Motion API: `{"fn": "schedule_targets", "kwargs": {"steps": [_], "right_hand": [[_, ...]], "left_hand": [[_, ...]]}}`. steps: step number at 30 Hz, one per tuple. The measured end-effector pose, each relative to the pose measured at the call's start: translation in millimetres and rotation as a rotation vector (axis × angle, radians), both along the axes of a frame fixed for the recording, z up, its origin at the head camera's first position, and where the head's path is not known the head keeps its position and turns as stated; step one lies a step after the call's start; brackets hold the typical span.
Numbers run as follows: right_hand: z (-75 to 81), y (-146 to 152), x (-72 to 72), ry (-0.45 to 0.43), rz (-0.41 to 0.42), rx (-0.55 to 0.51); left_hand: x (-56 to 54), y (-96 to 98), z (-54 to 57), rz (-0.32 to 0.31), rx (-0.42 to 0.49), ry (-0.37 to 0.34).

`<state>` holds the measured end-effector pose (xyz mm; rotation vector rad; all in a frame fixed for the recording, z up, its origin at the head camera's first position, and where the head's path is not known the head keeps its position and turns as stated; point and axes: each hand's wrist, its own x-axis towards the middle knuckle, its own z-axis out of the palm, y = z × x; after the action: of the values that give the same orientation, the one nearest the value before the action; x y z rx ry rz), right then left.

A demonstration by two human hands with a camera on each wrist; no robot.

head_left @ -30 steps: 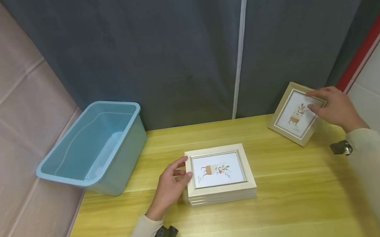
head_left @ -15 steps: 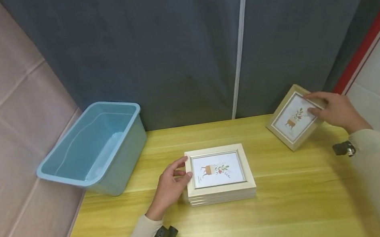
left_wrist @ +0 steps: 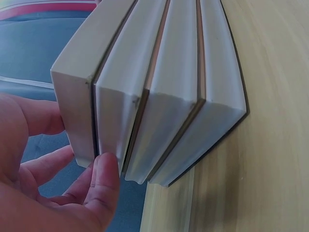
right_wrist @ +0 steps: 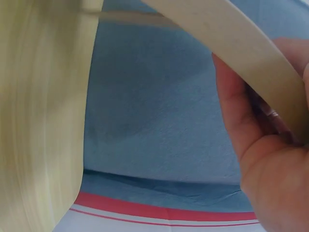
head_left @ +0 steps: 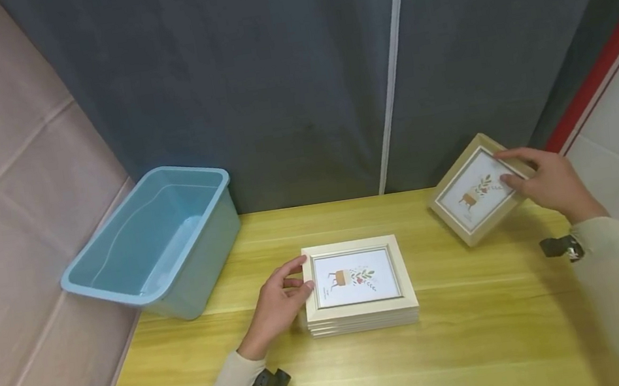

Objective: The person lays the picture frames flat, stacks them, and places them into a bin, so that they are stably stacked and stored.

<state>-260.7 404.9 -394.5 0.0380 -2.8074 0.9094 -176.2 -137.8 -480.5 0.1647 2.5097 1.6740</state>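
In the head view, a pile of cream picture frames (head_left: pixel 359 310) lies on the table, its top picture showing a potted plant on a white ground. My left hand (head_left: pixel 276 304) rests at the pile's left side. Seen from the left wrist, the thumb (left_wrist: pixel 105 183) touches the side of a frame while the index finger reaches the top one. At the back right, my right hand (head_left: pixel 553 182) grips another picture frame (head_left: pixel 472 191) by its upper right side. That frame is tilted, its picture toward me. From the right wrist only its edge (right_wrist: pixel 241 41) shows, between thumb and fingers.
A blue plastic tub (head_left: pixel 198 248) stands at the back left of the wooden table (head_left: pixel 359 377). Dark cloth (head_left: pixel 272 93) hangs behind the table's far edge. Pale cloth (head_left: pixel 7 196) closes off the left, and a white panel with a red band (head_left: pixel 605 56) the right.
The right hand has tilted its frame further and shifted it slightly left, so more of its upper side edge shows. The left hand and the pile stay where they were.
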Motion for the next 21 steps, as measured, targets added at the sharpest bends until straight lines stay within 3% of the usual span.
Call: {"fn": "schedule_targets", "kwargs": {"steps": [7, 21], "right_hand": [[9.4, -10, 10.9, 0.006, -0.018, -0.045], [21.2, -30, 31.5, 0.114, -0.021, -0.091]], "left_hand": [[0.8, 1.3, -0.3, -0.004, 0.013, 0.004], [2.9, 2.4, 5.2, -0.028, 0.016, 0.022]]}}
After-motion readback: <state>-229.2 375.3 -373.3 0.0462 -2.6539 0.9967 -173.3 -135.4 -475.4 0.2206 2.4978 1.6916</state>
